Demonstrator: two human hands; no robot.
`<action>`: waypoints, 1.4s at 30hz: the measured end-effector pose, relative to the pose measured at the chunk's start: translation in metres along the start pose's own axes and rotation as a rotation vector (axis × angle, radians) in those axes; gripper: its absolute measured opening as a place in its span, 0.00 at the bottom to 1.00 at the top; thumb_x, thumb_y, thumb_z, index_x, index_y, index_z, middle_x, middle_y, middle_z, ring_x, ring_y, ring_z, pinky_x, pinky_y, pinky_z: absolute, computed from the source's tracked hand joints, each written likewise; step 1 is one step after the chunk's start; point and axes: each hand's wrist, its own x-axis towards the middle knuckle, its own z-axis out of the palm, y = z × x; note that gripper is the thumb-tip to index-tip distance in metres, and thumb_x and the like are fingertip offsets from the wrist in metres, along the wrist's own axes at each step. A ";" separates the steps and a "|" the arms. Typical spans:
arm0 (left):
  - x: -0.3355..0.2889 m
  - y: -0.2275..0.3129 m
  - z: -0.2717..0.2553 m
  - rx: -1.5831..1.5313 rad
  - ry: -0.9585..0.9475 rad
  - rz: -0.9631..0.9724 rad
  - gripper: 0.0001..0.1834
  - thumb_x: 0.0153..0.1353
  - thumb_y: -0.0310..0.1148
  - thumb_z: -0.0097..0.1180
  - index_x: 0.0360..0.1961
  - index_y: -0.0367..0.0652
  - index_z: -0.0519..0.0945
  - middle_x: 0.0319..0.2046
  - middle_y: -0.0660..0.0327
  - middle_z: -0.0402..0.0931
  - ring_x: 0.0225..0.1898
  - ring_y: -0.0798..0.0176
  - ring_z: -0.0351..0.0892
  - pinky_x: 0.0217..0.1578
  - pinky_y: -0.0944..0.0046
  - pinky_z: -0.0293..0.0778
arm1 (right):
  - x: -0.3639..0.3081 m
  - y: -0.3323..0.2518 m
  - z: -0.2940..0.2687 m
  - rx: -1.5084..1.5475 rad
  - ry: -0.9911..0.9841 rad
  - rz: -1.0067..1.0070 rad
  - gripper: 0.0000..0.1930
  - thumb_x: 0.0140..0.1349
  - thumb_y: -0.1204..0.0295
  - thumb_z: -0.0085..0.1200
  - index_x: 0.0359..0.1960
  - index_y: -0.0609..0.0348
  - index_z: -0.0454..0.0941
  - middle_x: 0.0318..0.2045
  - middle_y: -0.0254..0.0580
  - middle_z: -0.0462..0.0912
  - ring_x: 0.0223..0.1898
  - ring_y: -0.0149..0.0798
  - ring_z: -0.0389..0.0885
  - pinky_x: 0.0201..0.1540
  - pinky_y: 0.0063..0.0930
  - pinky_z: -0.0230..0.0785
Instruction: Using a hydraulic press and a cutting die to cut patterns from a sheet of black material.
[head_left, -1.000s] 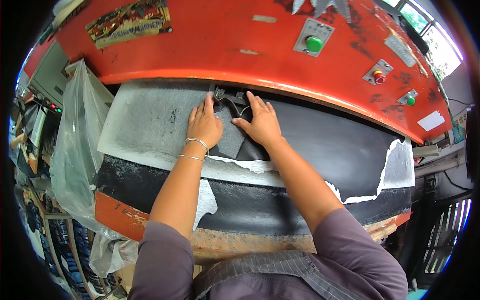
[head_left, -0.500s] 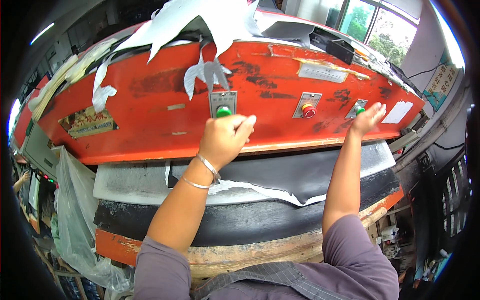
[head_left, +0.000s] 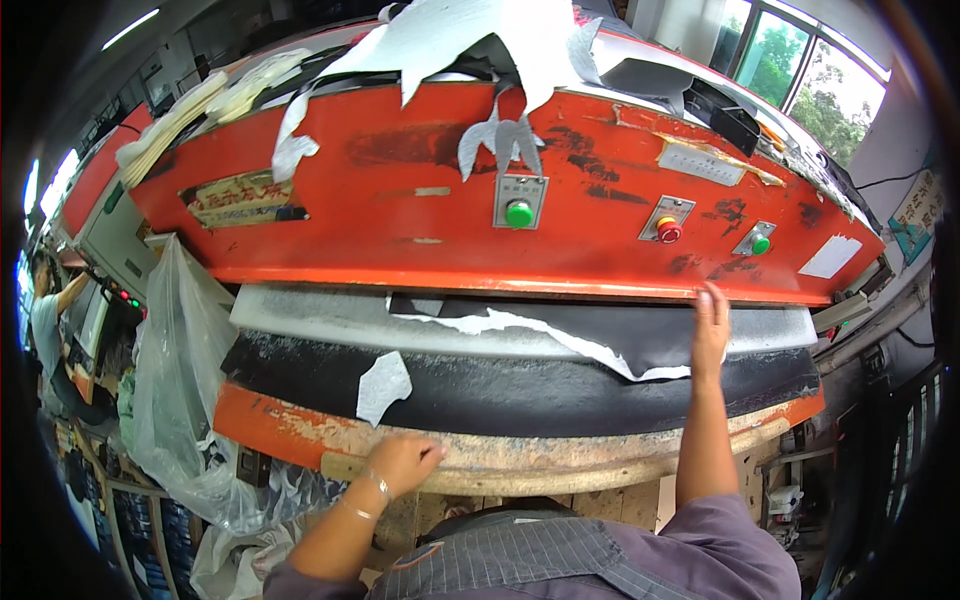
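Left hand [head_left: 403, 463]: fingers curled in, near the front edge of the bed [head_left: 520, 400], left of its middle; contact with the wooden ledge [head_left: 570, 453] could not be told. Right hand [head_left: 711, 330]: open, fingers extended toward the machine, in front of the right part of the black sheet [head_left: 620, 335]; touch could not be told. The sheet lay on the pale pad [head_left: 300, 325], its rear running under the red panel [head_left: 350, 240].

Containers: 1 clear plastic bag [head_left: 185, 370] hung off the bed's left end; contents blurred through the film. 1 whitish bag [head_left: 235, 560] sat below the front left corner, contents unclear.

Surface and room: pad lay along the bed's rear edge. Panel carried 2 green buttons [head_left: 519, 214] and 1 red button [head_left: 669, 231]. Window [head_left: 800, 65] at upper right; another person [head_left: 45, 320] at far left.

Materials: sheet smooth, its front edge ragged and white; pad grey-smudged; bed black and scuffed; ledge worn, mottled. 1 angular white scrap [head_left: 385, 388] lay near the bed's front left corner. Jagged white pieces [head_left: 440, 45] draped over the panel's top edge.
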 end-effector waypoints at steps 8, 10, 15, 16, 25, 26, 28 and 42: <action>-0.029 0.017 0.035 0.153 0.359 -0.013 0.10 0.53 0.38 0.57 0.26 0.43 0.83 0.29 0.57 0.79 0.36 0.51 0.75 0.41 0.51 0.68 | -0.173 -0.109 0.192 0.031 -1.135 -0.141 0.22 0.62 0.58 0.58 0.51 0.61 0.77 0.45 0.53 0.82 0.46 0.44 0.81 0.48 0.37 0.75; -0.027 0.019 0.033 0.150 0.437 0.003 0.10 0.53 0.37 0.57 0.27 0.43 0.84 0.30 0.57 0.79 0.36 0.51 0.75 0.42 0.51 0.68 | -0.188 -0.132 0.206 0.018 -1.252 -0.213 0.24 0.61 0.56 0.59 0.51 0.61 0.77 0.45 0.55 0.82 0.46 0.49 0.81 0.46 0.36 0.75; -0.063 0.008 0.036 0.091 0.300 0.029 0.15 0.54 0.41 0.57 0.19 0.43 0.83 0.24 0.57 0.79 0.33 0.52 0.77 0.37 0.53 0.72 | -0.167 -0.102 0.208 -0.279 -1.098 -0.126 0.28 0.58 0.51 0.59 0.51 0.62 0.76 0.45 0.57 0.81 0.47 0.54 0.79 0.51 0.41 0.71; -0.074 0.004 0.039 0.090 0.296 0.033 0.15 0.54 0.41 0.57 0.19 0.43 0.83 0.24 0.57 0.79 0.33 0.52 0.77 0.37 0.53 0.72 | -0.159 -0.095 0.208 -0.380 -1.076 -0.035 0.30 0.57 0.50 0.59 0.51 0.62 0.76 0.48 0.59 0.79 0.51 0.58 0.77 0.54 0.44 0.69; -0.073 0.001 -0.003 -0.420 0.039 0.104 0.11 0.61 0.37 0.59 0.39 0.42 0.84 0.28 0.57 0.81 0.31 0.60 0.80 0.35 0.65 0.75 | -0.149 -0.115 0.323 -0.958 -0.815 -0.051 0.48 0.47 0.33 0.57 0.61 0.58 0.64 0.66 0.80 0.48 0.68 0.66 0.51 0.59 0.49 0.58; -0.069 0.001 -0.007 -0.464 0.048 0.098 0.12 0.61 0.37 0.59 0.40 0.42 0.84 0.28 0.58 0.81 0.30 0.62 0.80 0.34 0.66 0.75 | -0.154 -0.113 0.332 -0.972 -0.799 -0.045 0.48 0.47 0.33 0.57 0.61 0.57 0.64 0.66 0.80 0.48 0.68 0.67 0.52 0.58 0.50 0.58; -0.060 0.000 -0.013 -0.500 0.029 0.107 0.11 0.62 0.35 0.59 0.42 0.41 0.83 0.29 0.59 0.82 0.30 0.69 0.79 0.33 0.69 0.75 | -0.159 -0.106 0.341 -1.001 -0.731 -0.074 0.46 0.48 0.35 0.57 0.61 0.56 0.65 0.66 0.81 0.47 0.67 0.65 0.53 0.58 0.49 0.57; -0.033 -0.059 -0.002 -1.614 0.302 0.092 0.37 0.64 0.34 0.57 0.69 0.41 0.52 0.61 0.56 0.62 0.59 0.63 0.66 0.57 0.62 0.66 | -0.252 -0.109 0.219 0.186 -1.282 -0.034 0.35 0.57 0.46 0.53 0.53 0.68 0.73 0.56 0.62 0.66 0.61 0.56 0.62 0.63 0.45 0.55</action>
